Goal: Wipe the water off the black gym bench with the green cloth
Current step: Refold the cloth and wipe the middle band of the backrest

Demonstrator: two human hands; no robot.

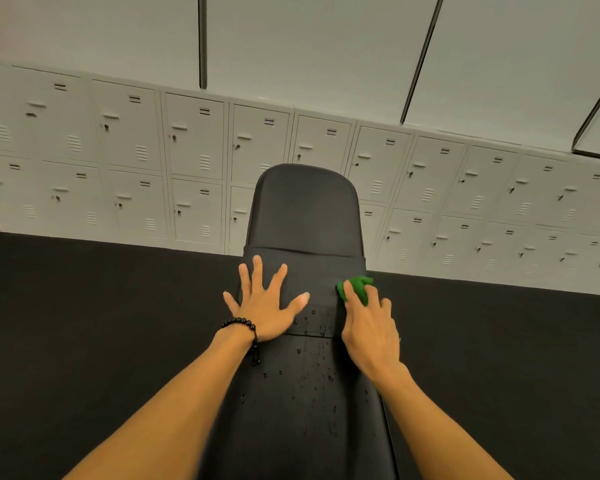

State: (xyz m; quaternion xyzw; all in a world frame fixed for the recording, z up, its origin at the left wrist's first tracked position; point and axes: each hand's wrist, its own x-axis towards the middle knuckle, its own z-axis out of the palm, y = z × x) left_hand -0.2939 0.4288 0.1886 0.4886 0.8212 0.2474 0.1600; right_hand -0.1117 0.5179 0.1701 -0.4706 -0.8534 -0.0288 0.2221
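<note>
Black gym bench (305, 216) runs fwd from the person, no brand or writing readable on it. Left hand (265, 306) flat on the pad's left side, fingers spread, grip released; bead bracelet (243, 323) on wrist. Right hand (369, 323) at right edge, grip clenched on green cloth (357, 287), bunched & pressed to pad. Water drops (312, 372) btwn and below the hands. Grey lockers (194, 161) behind, no legible labels
</note>
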